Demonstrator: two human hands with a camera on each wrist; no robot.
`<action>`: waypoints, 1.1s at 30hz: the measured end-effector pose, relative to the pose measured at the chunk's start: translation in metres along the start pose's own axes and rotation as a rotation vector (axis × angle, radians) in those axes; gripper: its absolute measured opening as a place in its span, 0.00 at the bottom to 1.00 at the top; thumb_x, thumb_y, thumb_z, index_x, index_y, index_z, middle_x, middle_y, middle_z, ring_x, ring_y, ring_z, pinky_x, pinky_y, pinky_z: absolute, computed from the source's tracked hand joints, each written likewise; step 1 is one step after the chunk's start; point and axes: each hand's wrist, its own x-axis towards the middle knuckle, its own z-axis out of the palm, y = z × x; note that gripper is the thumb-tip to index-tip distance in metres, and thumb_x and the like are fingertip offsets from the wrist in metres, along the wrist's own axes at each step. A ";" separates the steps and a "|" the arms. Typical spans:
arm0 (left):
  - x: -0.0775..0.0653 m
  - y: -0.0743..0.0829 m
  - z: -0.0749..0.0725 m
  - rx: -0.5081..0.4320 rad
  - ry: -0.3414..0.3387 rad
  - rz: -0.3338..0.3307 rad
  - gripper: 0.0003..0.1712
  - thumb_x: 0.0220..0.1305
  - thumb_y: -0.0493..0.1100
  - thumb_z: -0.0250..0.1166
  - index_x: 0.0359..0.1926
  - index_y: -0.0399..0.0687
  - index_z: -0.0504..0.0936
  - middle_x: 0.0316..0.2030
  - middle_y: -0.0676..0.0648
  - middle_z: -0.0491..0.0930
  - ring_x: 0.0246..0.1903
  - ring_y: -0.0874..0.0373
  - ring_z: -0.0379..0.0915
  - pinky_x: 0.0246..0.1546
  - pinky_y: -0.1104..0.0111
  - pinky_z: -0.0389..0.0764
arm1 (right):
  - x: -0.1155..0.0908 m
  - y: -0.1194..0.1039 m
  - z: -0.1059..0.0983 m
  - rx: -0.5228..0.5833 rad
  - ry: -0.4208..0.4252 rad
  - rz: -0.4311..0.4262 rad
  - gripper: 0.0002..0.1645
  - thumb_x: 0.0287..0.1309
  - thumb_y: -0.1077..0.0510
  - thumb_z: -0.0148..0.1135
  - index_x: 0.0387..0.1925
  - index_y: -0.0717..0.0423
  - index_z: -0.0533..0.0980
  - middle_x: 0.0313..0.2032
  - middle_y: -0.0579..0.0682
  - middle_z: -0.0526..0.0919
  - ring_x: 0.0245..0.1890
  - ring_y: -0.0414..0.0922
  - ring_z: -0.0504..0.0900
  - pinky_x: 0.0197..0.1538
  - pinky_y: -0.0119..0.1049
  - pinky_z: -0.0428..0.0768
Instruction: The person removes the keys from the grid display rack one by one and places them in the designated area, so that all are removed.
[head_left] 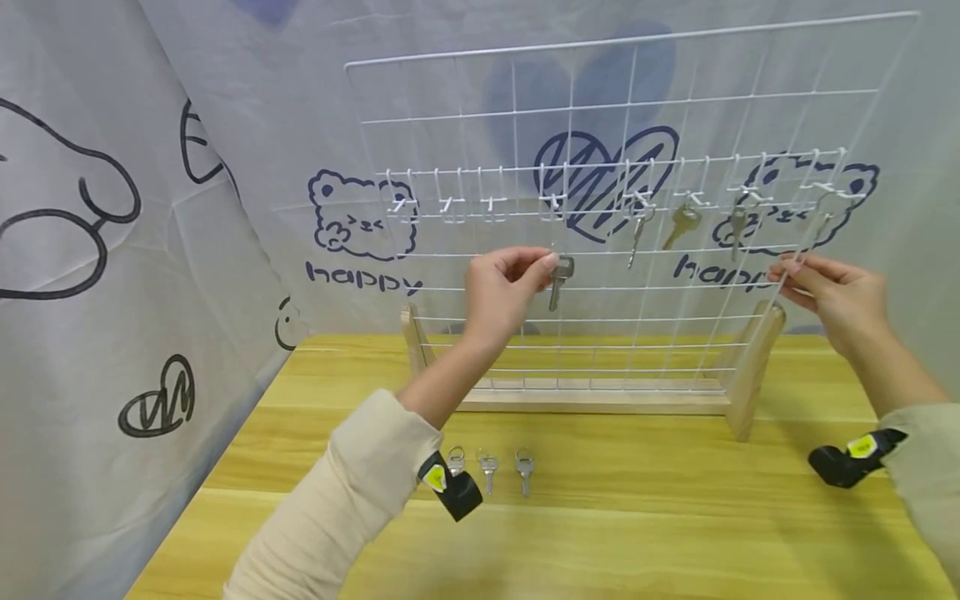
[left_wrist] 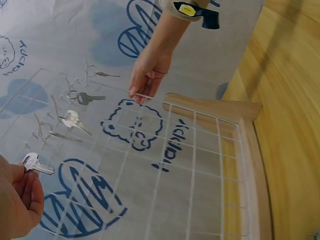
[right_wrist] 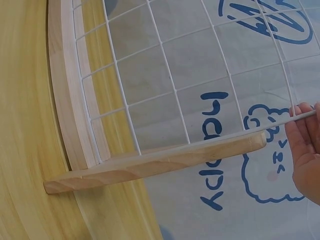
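Observation:
My left hand pinches a silver key between thumb and fingertips. The key hangs blade down in front of a white wire grid, below a white hook; whether its ring touches that hook I cannot tell. In the left wrist view the same key sticks out past the fingertips. At the grid's right edge, my right hand grips the side wire with thumb and fingers. The right wrist view shows this hand on the wire just above the wooden upright.
Several keys hang from hooks to the right, among them a brass-coloured key and a silver key. Bare hooks line the left. A wooden base carries the grid. Three ringed keys, one here, lie on the wooden table.

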 end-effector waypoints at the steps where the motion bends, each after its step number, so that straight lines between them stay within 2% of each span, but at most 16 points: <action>1: -0.002 -0.004 0.000 -0.003 -0.003 -0.015 0.09 0.58 0.34 0.64 0.37 0.29 0.82 0.34 0.33 0.83 0.22 0.69 0.74 0.32 0.75 0.84 | 0.000 0.000 0.000 0.004 0.000 0.004 0.05 0.49 0.61 0.67 0.31 0.52 0.83 0.27 0.42 0.87 0.29 0.35 0.85 0.33 0.24 0.84; 6: -0.009 -0.024 -0.004 -0.002 -0.020 -0.083 0.09 0.58 0.34 0.64 0.37 0.28 0.82 0.35 0.33 0.83 0.22 0.69 0.73 0.32 0.75 0.84 | 0.000 -0.001 0.001 -0.002 0.004 0.016 0.04 0.49 0.61 0.67 0.30 0.52 0.84 0.26 0.42 0.87 0.28 0.35 0.85 0.33 0.24 0.84; 11: -0.016 -0.040 -0.007 0.025 -0.031 -0.120 0.09 0.58 0.34 0.64 0.36 0.29 0.82 0.34 0.34 0.83 0.22 0.69 0.74 0.33 0.74 0.85 | 0.002 -0.002 -0.001 0.010 -0.019 0.023 0.03 0.50 0.63 0.66 0.29 0.53 0.84 0.26 0.43 0.87 0.28 0.36 0.85 0.33 0.25 0.84; 18: -0.031 -0.060 -0.008 0.078 -0.123 -0.203 0.08 0.58 0.35 0.64 0.36 0.31 0.83 0.33 0.36 0.83 0.26 0.57 0.80 0.35 0.68 0.86 | 0.005 -0.004 -0.006 0.014 -0.054 0.031 0.04 0.51 0.64 0.65 0.30 0.55 0.84 0.27 0.44 0.87 0.29 0.37 0.85 0.33 0.26 0.84; 23: -0.043 -0.074 -0.005 0.082 -0.161 -0.262 0.09 0.58 0.35 0.64 0.36 0.30 0.83 0.33 0.35 0.83 0.23 0.64 0.78 0.33 0.70 0.86 | 0.009 -0.002 -0.010 -0.055 -0.072 0.044 0.04 0.51 0.61 0.66 0.31 0.54 0.83 0.29 0.43 0.87 0.30 0.36 0.85 0.35 0.25 0.84; 28: -0.054 -0.090 -0.002 0.079 -0.188 -0.319 0.08 0.58 0.34 0.64 0.35 0.30 0.82 0.32 0.35 0.83 0.27 0.55 0.82 0.33 0.71 0.85 | 0.012 -0.003 -0.014 -0.116 -0.091 0.045 0.04 0.52 0.59 0.65 0.31 0.52 0.83 0.29 0.41 0.87 0.30 0.35 0.85 0.34 0.24 0.84; 33: -0.067 -0.110 -0.003 0.098 -0.217 -0.350 0.07 0.59 0.33 0.63 0.34 0.29 0.82 0.31 0.35 0.83 0.26 0.54 0.82 0.32 0.71 0.86 | 0.014 -0.003 -0.013 -0.067 -0.095 0.055 0.04 0.51 0.61 0.65 0.30 0.54 0.84 0.28 0.43 0.87 0.29 0.37 0.85 0.34 0.25 0.84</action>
